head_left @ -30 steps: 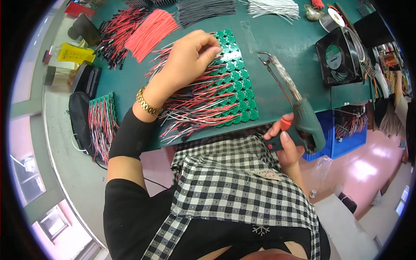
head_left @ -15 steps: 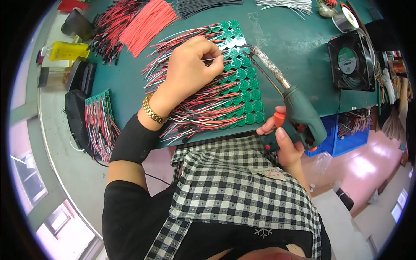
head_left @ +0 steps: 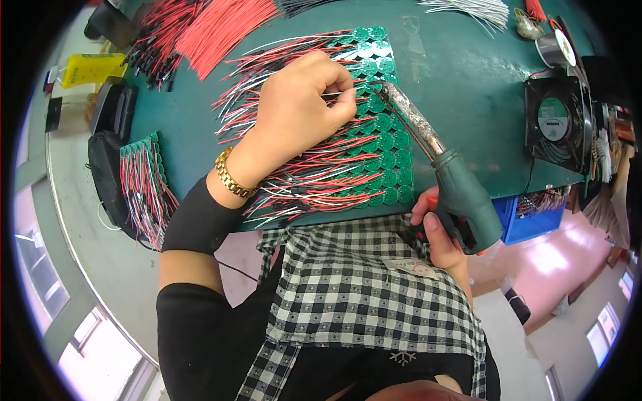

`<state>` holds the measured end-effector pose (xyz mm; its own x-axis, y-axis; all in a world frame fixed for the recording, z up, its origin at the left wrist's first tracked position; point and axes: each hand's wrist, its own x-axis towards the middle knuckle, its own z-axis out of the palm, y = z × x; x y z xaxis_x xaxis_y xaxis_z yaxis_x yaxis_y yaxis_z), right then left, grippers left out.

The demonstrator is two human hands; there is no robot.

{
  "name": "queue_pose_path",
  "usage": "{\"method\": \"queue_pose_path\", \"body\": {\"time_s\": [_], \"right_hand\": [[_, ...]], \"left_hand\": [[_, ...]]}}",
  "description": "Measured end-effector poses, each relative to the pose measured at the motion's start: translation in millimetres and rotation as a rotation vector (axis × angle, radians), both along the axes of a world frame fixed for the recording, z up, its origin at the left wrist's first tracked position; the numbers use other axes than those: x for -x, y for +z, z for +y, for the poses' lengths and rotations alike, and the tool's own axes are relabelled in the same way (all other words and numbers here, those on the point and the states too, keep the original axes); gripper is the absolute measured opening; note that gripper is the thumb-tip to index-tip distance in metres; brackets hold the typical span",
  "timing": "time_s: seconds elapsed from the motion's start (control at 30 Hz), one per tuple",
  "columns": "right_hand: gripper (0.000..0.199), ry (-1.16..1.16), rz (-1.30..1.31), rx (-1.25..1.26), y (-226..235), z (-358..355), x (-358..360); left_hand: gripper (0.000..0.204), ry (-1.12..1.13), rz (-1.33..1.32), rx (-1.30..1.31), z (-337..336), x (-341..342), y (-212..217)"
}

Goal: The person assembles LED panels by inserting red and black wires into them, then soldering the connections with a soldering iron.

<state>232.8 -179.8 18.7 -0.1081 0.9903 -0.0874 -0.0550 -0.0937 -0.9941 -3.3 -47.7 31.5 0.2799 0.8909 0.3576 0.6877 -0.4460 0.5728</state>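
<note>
My left hand (head_left: 297, 110) rests on a green panel of round circuit boards (head_left: 388, 144) with red, black and white wires (head_left: 314, 177) soldered along it. Its fingertips pinch a thin wire end near the panel's upper middle. My right hand (head_left: 438, 230) grips the dark green soldering gun (head_left: 461, 194) at the table's near edge. The gun's crusted metal tip (head_left: 401, 110) points up-left and lies just beside my left fingertips on the boards.
Bundles of loose red wires (head_left: 221, 27) and white wires (head_left: 478, 10) lie at the far side of the green table (head_left: 468, 73). A black fan (head_left: 552, 123) stands at right, a second wired panel (head_left: 144, 180) at left, a yellow container (head_left: 90, 67) far left.
The soldering gun has swung left and up until its tip meets the boards by my left fingers. My left hand closed its fingertips on a wire.
</note>
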Motion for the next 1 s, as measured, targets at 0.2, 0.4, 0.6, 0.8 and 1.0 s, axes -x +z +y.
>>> {"method": "queue_pose_path", "body": {"time_s": [0.2, 0.4, 0.6, 0.8, 1.0], "right_hand": [[0.022, 0.027, -0.046, 0.034, 1, -4, -1], [0.024, -0.022, -0.035, 0.008, 1, -7, 2], [0.054, -0.104, 0.09, 0.177, 4, -12, 2], [0.056, -0.012, 0.069, 0.094, -6, -15, -7], [0.048, 0.087, 0.073, -0.017, -21, -15, -14]], "left_hand": [[0.008, -0.038, -0.047, -0.042, -1, 0, -5], [0.009, -0.044, -0.034, -0.064, 0, -2, -5], [0.009, -0.035, -0.022, -0.059, 0, -2, -4], [0.009, -0.036, -0.003, -0.044, 0, -5, -2], [0.009, -0.044, 0.021, -0.031, 0, -6, 0]]}}
